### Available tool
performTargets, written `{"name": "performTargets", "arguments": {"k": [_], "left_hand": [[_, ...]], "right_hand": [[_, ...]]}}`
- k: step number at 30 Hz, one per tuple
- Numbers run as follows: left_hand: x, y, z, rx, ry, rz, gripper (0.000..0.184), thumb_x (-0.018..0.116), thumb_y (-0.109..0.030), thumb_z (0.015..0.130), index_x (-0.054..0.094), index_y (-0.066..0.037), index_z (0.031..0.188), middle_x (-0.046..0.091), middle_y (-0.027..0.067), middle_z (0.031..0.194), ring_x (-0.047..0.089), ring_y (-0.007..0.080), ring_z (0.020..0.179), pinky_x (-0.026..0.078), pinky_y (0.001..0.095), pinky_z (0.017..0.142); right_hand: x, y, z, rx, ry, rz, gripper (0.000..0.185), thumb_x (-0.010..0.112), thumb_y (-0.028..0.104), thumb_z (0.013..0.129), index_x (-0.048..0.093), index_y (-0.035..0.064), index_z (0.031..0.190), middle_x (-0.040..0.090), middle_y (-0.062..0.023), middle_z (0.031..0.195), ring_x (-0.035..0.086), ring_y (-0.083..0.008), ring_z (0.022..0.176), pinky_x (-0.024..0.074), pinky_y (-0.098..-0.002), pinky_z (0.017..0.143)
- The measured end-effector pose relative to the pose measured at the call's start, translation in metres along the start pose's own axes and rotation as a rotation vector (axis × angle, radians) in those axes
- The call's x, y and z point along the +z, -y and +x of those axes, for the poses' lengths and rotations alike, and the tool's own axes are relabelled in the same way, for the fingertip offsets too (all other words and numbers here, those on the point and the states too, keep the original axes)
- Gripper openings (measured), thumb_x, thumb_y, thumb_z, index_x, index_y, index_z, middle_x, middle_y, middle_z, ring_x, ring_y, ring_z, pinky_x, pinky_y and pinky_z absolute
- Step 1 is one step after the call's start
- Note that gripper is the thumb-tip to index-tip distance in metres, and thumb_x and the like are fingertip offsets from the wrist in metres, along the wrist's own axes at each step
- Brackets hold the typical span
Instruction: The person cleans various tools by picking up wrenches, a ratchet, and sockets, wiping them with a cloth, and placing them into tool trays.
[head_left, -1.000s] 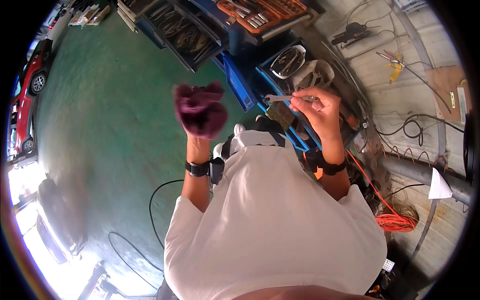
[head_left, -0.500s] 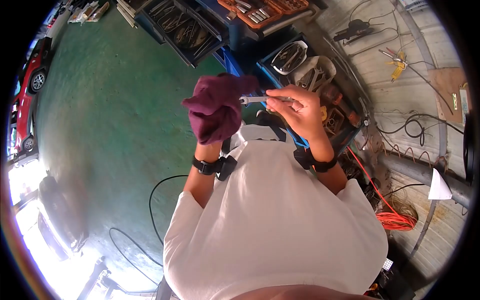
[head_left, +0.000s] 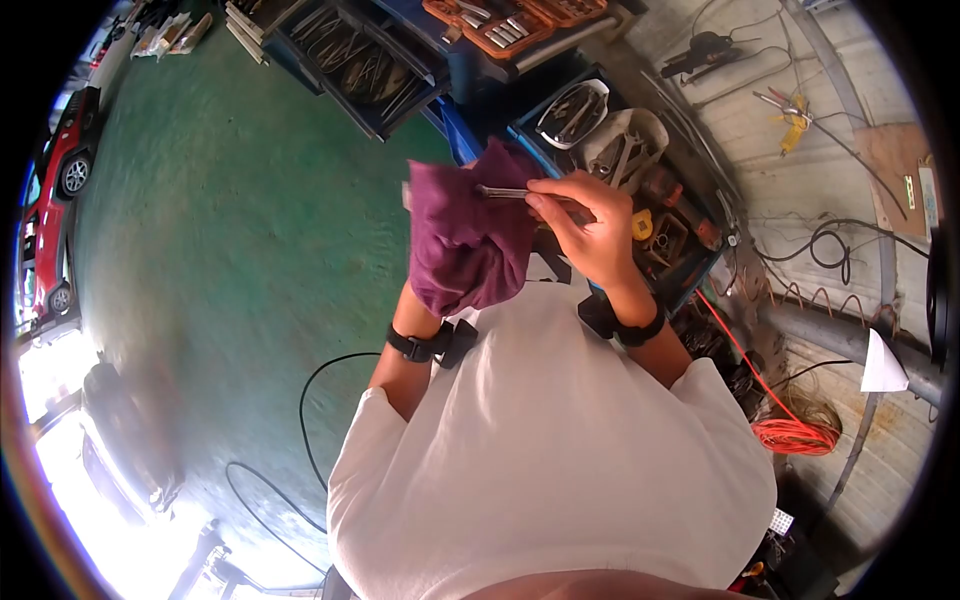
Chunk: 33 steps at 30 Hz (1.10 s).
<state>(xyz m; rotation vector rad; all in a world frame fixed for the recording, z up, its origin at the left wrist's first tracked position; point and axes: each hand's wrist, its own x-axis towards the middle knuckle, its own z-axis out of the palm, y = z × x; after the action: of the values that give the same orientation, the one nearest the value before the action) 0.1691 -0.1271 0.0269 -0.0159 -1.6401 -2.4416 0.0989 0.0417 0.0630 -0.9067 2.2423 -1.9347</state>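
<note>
A purple cloth (head_left: pixel 465 240) is draped over my left hand (head_left: pixel 417 308), which shows only at the wrist end; its fingers are hidden beneath the folds. The cloth appears gripped from below. My right hand (head_left: pixel 592 228) pinches a slim silver wrench (head_left: pixel 508 193) between thumb and fingers. The wrench lies roughly level, its far end pointing left and resting against the upper part of the cloth. Black straps with small dark boxes are on both wrists.
Beyond my right hand is a blue tool cart (head_left: pixel 525 135) with a white tray (head_left: pixel 575 113) of tools. An open drawer (head_left: pixel 375 75) and an orange socket case (head_left: pixel 515 30) are further off. A red car (head_left: pixel 60 200) stands far left; an orange cable coil (head_left: pixel 797 436) lies right.
The cloth has shifted right and spread out wider toward my right hand. The wrench's end, earlier at the cloth's edge, now lies over the cloth.
</note>
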Motion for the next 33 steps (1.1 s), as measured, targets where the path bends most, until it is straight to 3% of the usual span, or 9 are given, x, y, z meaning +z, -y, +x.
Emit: {"name": "performTargets", "arguments": {"k": [1,2,4,7,13,17,19,25,33], "left_hand": [[0.007,-0.008,0.006,-0.320,-0.019,-0.644,0.043,0.065,-0.019,0.092,0.048,-0.003,0.128,0.059,0.0089,0.115,0.059,0.0164,0.103,0.049,0.0308,0.093],[0.004,-0.001,0.006,-0.321,-0.018,-0.643,0.043,0.065,-0.019,0.092,0.048,-0.003,0.128,0.059,0.0089,0.115,0.059,0.0164,0.103,0.049,0.0308,0.093],[-0.002,0.016,0.004,-0.118,-0.098,-0.125,0.034,0.060,-0.022,0.095,0.051,-0.003,0.122,0.060,0.0101,0.115,0.060,0.0161,0.100,0.050,0.0309,0.090],[-0.003,0.017,0.006,-0.071,-0.148,-0.083,0.030,0.065,-0.013,0.091,0.054,-0.003,0.116,0.061,0.0050,0.105,0.060,0.0137,0.097,0.048,0.0272,0.087],[-0.005,0.011,0.000,0.000,-0.103,0.247,0.032,0.073,-0.008,0.082,0.058,-0.005,0.110,0.062,0.0055,0.106,0.060,0.0146,0.095,0.048,0.0289,0.086],[-0.001,0.002,0.004,0.095,-0.093,0.206,0.034,0.076,-0.006,0.078,0.062,-0.005,0.109,0.063,0.0066,0.105,0.061,0.0163,0.096,0.049,0.0301,0.085],[-0.003,-0.002,0.008,0.259,-0.065,0.320,0.035,0.076,-0.004,0.076,0.064,-0.003,0.109,0.064,0.0083,0.105,0.062,0.0188,0.096,0.048,0.0309,0.085],[-0.002,-0.012,0.007,0.298,-0.073,0.485,0.027,0.076,-0.007,0.078,0.067,-0.003,0.103,0.064,0.0119,0.105,0.063,0.0227,0.095,0.049,0.0306,0.083],[-0.010,-0.011,0.006,0.277,-0.042,0.556,0.025,0.077,-0.006,0.078,0.067,-0.003,0.100,0.065,0.0111,0.098,0.062,0.0221,0.089,0.048,0.0307,0.081]], "right_hand": [[0.000,0.000,-0.001,0.005,-0.016,0.017,0.017,0.069,-0.005,0.082,0.069,-0.0029,0.099,0.067,-0.0111,0.081,0.070,-0.0157,0.074,0.0564,-0.0224,0.063],[0.000,-0.001,-0.002,0.005,-0.017,0.018,0.017,0.069,-0.005,0.082,0.069,-0.0029,0.099,0.067,-0.0111,0.081,0.070,-0.0157,0.074,0.0564,-0.0224,0.063],[0.000,-0.004,-0.005,-0.046,-0.033,0.027,0.016,0.068,-0.006,0.083,0.069,-0.0038,0.099,0.067,-0.0123,0.084,0.070,-0.0162,0.075,0.0571,-0.0231,0.065],[0.000,-0.002,-0.007,-0.059,-0.116,0.137,0.014,0.066,-0.007,0.085,0.068,-0.0050,0.099,0.066,-0.0130,0.087,0.070,-0.0175,0.076,0.0582,-0.0248,0.068],[-0.014,0.004,-0.001,-0.056,-0.141,0.157,0.013,0.064,-0.006,0.087,0.066,-0.0061,0.100,0.064,-0.0123,0.088,0.069,-0.0187,0.076,0.0591,-0.0264,0.070],[-0.017,0.007,-0.002,0.015,-0.106,0.201,0.013,0.066,-0.004,0.087,0.067,-0.0064,0.100,0.064,-0.0114,0.088,0.069,-0.0180,0.076,0.0591,-0.0265,0.070],[-0.019,0.008,-0.003,0.147,-0.081,0.290,0.013,0.067,-0.001,0.087,0.067,-0.0071,0.099,0.064,-0.0105,0.087,0.069,-0.0174,0.076,0.0588,-0.0262,0.069],[-0.024,0.010,-0.004,0.264,0.007,0.327,0.013,0.066,-0.002,0.087,0.066,-0.0074,0.100,0.066,-0.0106,0.086,0.067,-0.0151,0.074,0.0554,-0.0251,0.069],[-0.025,0.010,-0.002,0.236,0.056,0.275,0.013,0.066,-0.001,0.087,0.067,-0.0071,0.099,0.066,-0.0104,0.088,0.067,-0.0139,0.074,0.0558,-0.0239,0.066]]}}
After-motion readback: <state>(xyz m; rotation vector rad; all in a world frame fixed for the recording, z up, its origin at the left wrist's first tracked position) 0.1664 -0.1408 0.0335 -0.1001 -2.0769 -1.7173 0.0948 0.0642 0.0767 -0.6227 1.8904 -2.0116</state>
